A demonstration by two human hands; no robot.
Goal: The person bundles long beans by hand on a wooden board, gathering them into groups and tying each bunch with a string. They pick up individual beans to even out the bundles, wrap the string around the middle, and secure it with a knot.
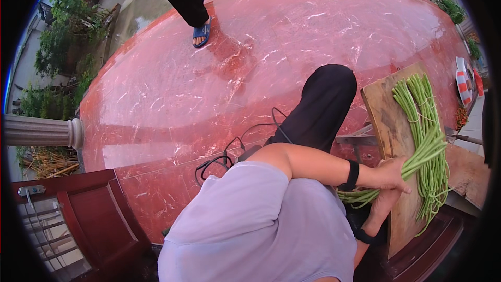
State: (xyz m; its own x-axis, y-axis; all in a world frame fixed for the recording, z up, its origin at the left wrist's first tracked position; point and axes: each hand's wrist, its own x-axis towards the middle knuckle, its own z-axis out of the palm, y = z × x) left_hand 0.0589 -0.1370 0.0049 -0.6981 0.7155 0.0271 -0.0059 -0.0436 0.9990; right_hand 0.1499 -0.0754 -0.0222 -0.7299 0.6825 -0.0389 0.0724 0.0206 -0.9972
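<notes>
A bunch of long green beans passes through both my hands, its far end reaching over the wooden board and its other end trailing back towards my lap. My left hand is closed round the bunch. Just below it, my right hand is closed on the same beans, the two hands touching. Each wrist wears a black band. Under the held bunch, more long beans lie in tied bundles along the wooden board. The overlapping fingers partly hide the grip.
Black cables lie on the red marbled floor beside my bent knee. Another person's foot in a blue sandal stands farther off. A dark red door is at left. Right of the board lies a dark handle.
</notes>
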